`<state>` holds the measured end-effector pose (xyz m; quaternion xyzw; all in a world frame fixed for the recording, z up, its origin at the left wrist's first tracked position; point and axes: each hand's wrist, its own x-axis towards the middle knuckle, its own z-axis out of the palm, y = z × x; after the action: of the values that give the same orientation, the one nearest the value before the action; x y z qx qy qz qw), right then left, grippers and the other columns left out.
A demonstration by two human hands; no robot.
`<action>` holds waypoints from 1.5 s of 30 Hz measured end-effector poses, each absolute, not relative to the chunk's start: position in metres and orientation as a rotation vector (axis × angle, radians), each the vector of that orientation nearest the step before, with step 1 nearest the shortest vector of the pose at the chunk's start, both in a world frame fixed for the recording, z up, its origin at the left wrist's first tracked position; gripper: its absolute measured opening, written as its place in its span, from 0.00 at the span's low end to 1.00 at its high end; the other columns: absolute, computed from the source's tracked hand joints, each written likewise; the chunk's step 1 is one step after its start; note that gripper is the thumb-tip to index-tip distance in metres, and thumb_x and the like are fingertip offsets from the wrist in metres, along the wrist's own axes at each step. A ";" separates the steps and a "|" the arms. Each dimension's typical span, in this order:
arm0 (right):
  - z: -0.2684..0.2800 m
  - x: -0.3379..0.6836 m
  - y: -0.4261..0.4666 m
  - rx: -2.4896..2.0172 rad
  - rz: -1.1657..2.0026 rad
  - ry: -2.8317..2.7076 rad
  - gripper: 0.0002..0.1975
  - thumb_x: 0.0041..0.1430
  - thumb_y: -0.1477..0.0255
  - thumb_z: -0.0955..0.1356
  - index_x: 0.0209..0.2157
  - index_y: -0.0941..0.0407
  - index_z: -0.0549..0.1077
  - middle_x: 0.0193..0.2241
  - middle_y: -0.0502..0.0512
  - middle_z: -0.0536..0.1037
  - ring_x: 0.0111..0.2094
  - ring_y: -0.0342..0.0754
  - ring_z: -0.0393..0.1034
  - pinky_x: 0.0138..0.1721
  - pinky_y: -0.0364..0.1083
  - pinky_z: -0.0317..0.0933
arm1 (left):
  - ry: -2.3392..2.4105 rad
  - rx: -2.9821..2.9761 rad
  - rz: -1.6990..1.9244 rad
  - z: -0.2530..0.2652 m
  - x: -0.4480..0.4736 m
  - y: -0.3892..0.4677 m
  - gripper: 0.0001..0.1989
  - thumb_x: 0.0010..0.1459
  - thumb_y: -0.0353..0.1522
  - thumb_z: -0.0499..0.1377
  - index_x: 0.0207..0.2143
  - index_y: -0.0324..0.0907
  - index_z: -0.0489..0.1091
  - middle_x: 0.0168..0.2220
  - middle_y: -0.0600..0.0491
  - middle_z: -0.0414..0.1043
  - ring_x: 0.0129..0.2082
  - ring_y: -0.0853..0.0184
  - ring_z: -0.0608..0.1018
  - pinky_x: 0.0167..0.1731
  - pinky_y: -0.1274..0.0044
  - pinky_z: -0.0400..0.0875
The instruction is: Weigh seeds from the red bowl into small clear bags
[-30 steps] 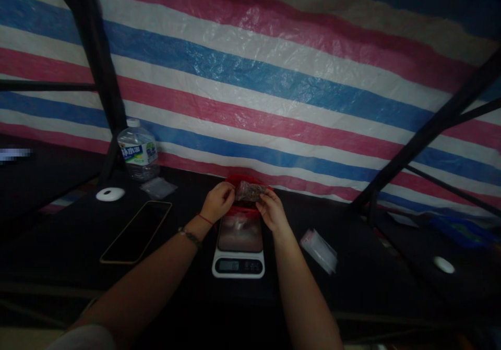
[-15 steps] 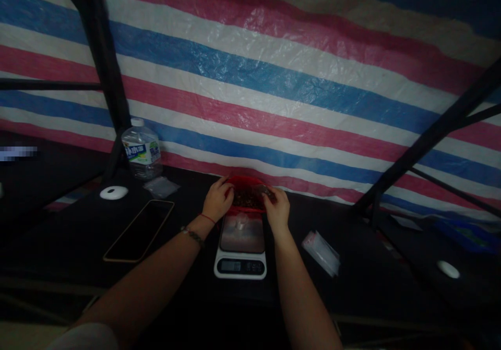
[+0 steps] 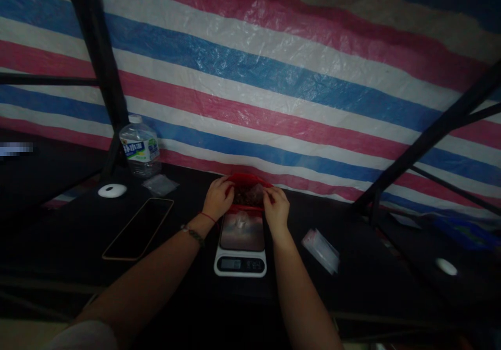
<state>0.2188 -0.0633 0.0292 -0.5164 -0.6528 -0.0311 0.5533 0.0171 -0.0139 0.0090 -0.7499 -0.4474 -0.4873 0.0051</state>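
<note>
Behind the scale, a red plastic bag [image 3: 249, 208] is spread open, with dark, grainy contents inside. My left hand [image 3: 219, 196] is closed on its left rim. On the opposite side, my right hand [image 3: 277, 206] pinches the bag's right edge. A translucent, crumpled piece of plastic [image 3: 256, 193] shows in the bag's mouth beside my right fingers; whether they also grip it is unclear. In front of the bag sits a white digital scale [image 3: 242, 235] with a shiny metal plate and a lit display whose digits are unreadable.
Left of my arm lies a phone [image 3: 139, 229], near a white oval device [image 3: 112, 190], a clear plastic packet [image 3: 160, 185] and a large clear bottle [image 3: 140, 149]. To the right are clear plastic bags [image 3: 321, 251], another white device [image 3: 446, 266] and a blue tray [image 3: 465, 234]. A striped tarp [image 3: 266, 115] hangs behind.
The translucent plastic now shows more plainly over the dark contents at the right of the red bag's mouth. Both hands stay nearly where they were; the view has shifted slightly.
</note>
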 end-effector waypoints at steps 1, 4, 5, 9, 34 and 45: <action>0.030 0.218 -0.064 -1.214 -0.065 -1.559 0.10 0.57 0.71 0.65 0.35 0.55 0.78 0.35 0.58 0.76 0.40 0.50 0.69 0.46 0.51 0.63 | -1.398 -2.350 -1.526 0.009 0.017 -0.014 0.10 0.57 0.30 0.53 0.38 0.41 0.73 0.50 0.46 0.70 0.50 0.58 0.71 0.54 0.64 0.64; 0.030 0.218 -0.065 -1.210 -0.062 -1.552 0.10 0.57 0.71 0.64 0.36 0.54 0.78 0.37 0.57 0.76 0.41 0.50 0.69 0.47 0.51 0.63 | -1.374 -2.357 -1.534 0.009 0.017 -0.014 0.10 0.56 0.29 0.53 0.38 0.40 0.73 0.49 0.46 0.71 0.50 0.58 0.71 0.53 0.64 0.64; 0.031 0.219 -0.066 -1.214 -0.070 -1.548 0.10 0.57 0.71 0.64 0.36 0.54 0.78 0.37 0.57 0.76 0.41 0.50 0.69 0.47 0.51 0.63 | -1.366 -2.358 -1.536 0.009 0.017 -0.014 0.10 0.56 0.29 0.53 0.38 0.40 0.73 0.49 0.46 0.71 0.49 0.58 0.71 0.53 0.64 0.64; 0.031 0.221 -0.067 -1.230 -0.149 -1.570 0.10 0.58 0.71 0.64 0.36 0.54 0.78 0.36 0.57 0.77 0.42 0.51 0.68 0.48 0.52 0.61 | -1.358 -2.363 -1.526 0.008 0.017 -0.014 0.11 0.57 0.29 0.53 0.38 0.40 0.73 0.50 0.46 0.70 0.50 0.58 0.71 0.53 0.64 0.64; 0.032 0.211 -0.071 -1.146 -0.060 -1.555 0.11 0.57 0.73 0.62 0.37 0.53 0.76 0.34 0.56 0.75 0.39 0.49 0.68 0.44 0.50 0.63 | -1.401 -2.353 -1.508 0.008 0.020 -0.016 0.11 0.56 0.30 0.54 0.38 0.41 0.74 0.51 0.46 0.68 0.50 0.57 0.70 0.53 0.63 0.64; 0.020 0.216 -0.060 -1.146 0.290 -1.075 0.13 0.55 0.64 0.65 0.38 0.57 0.73 0.32 0.54 0.77 0.32 0.48 0.70 0.36 0.47 0.65 | -1.548 -2.316 -1.416 0.006 0.018 -0.015 0.11 0.55 0.33 0.55 0.38 0.43 0.75 0.51 0.47 0.68 0.49 0.58 0.71 0.52 0.64 0.65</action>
<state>0.2163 -0.0598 0.0201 -0.5140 -0.4819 0.1299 0.6976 0.0179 -0.0148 0.0062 -0.7412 -0.4952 -0.4532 0.0083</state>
